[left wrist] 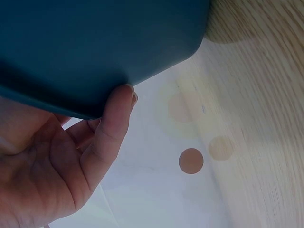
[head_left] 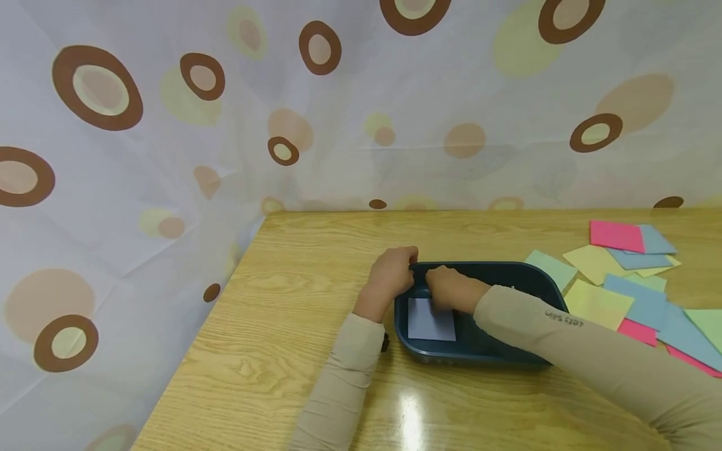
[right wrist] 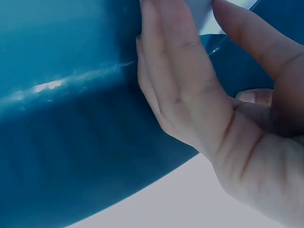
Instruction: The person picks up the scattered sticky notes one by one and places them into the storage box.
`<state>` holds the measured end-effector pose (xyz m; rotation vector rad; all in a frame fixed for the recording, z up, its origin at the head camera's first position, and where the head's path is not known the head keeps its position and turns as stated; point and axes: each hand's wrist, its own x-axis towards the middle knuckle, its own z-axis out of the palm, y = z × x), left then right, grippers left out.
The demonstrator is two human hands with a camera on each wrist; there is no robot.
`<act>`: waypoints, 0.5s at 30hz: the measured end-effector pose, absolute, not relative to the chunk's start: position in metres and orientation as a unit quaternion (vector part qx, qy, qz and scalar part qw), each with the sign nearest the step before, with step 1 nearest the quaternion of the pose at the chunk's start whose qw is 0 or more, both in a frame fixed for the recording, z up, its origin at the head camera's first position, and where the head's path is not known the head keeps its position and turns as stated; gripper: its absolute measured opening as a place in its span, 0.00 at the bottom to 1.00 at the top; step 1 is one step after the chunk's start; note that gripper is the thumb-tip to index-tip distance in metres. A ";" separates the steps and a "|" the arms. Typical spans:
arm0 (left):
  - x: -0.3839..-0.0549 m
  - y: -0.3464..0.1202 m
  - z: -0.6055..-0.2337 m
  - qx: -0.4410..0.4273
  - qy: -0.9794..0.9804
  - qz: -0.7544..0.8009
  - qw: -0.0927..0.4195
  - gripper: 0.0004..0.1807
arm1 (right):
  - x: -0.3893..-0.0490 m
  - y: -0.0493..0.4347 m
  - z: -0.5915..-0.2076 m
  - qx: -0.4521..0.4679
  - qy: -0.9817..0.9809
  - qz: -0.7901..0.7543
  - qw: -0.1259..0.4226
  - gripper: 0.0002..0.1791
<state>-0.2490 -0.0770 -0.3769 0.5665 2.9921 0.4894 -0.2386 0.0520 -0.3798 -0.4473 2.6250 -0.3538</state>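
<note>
In the head view, a dark blue plastic bin (head_left: 479,358) stands on the wooden table. My left hand (head_left: 393,270) grips its far left corner; in the left wrist view the thumb (left wrist: 114,126) presses on the bin's wall (left wrist: 118,42). Inside the bin's left end is a pale sheet of paper (head_left: 427,327). Over its upper right part is my right hand (head_left: 451,290). In the right wrist view, the fingers (right wrist: 183,61) and thumb (right wrist: 251,35) come together at the pale sheet (right wrist: 202,10); the fingertips run out of the frame.
Loose paper sheets lie scattered to the right of the bin, among them a pink one (head_left: 616,234), a yellow one (head_left: 600,304) and a blue one (head_left: 637,300). A green sheet (head_left: 549,268) lies beside the bin's far right corner. Behind the table (head_left: 271,313) hangs a patterned curtain (head_left: 361,169).
</note>
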 end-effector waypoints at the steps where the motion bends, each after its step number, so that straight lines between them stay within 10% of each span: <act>1: -0.249 -0.076 -0.377 0.184 0.970 0.159 0.028 0.06 | -0.238 0.053 -0.380 -0.166 0.953 -0.122 0.222 0.15; 15: -0.248 -0.075 -0.381 0.188 0.969 0.158 0.010 0.06 | -0.221 0.050 -0.386 -0.209 0.962 -0.073 0.160 0.07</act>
